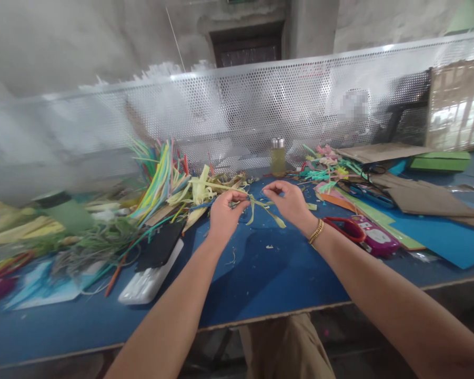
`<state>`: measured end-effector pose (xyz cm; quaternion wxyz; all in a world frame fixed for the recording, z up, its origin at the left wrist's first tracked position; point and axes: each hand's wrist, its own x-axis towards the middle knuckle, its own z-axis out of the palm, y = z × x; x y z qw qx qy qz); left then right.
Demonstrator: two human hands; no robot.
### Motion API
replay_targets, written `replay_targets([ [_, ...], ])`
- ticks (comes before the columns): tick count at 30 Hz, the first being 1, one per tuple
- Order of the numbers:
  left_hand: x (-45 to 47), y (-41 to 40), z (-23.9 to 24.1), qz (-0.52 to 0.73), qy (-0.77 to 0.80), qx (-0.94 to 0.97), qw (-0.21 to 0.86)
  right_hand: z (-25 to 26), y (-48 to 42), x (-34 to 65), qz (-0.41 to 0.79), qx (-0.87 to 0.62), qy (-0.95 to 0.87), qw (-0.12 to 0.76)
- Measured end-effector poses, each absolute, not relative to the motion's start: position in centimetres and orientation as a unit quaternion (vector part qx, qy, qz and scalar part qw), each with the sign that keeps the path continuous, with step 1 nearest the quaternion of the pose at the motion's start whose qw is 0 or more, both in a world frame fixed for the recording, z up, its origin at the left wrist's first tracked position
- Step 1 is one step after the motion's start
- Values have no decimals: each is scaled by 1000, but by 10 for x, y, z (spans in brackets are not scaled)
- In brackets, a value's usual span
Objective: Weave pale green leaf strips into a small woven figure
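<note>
Above the blue tabletop [268, 273], my left hand [225, 216] is closed in a pinch on a pale green leaf strip. Thin ends of this leaf strip [276, 218] hang and spread between my two hands. My right hand [290, 204], with a gold bracelet at the wrist, is also pinched, a little apart from the left. What its fingertips hold is too small to make out. Just behind my left hand lies a heap of pale leaf strips [200, 185].
Colourful pipe cleaners [158, 179] and a black phone [160, 246] on a white case [152, 287] lie left. A glass bottle [278, 158] stands at the back by a perforated metal panel [252, 110]. Red-handled scissors [345, 227], a purple case [379, 237] and blue sheets [453, 237] are right.
</note>
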<state>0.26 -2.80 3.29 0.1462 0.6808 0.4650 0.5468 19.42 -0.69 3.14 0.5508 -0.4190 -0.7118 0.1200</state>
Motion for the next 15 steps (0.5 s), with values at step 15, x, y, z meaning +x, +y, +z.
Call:
replay_targets([
  [15, 8, -32, 32, 551, 455, 683, 151, 30, -17, 182, 76, -397, -754, 518],
])
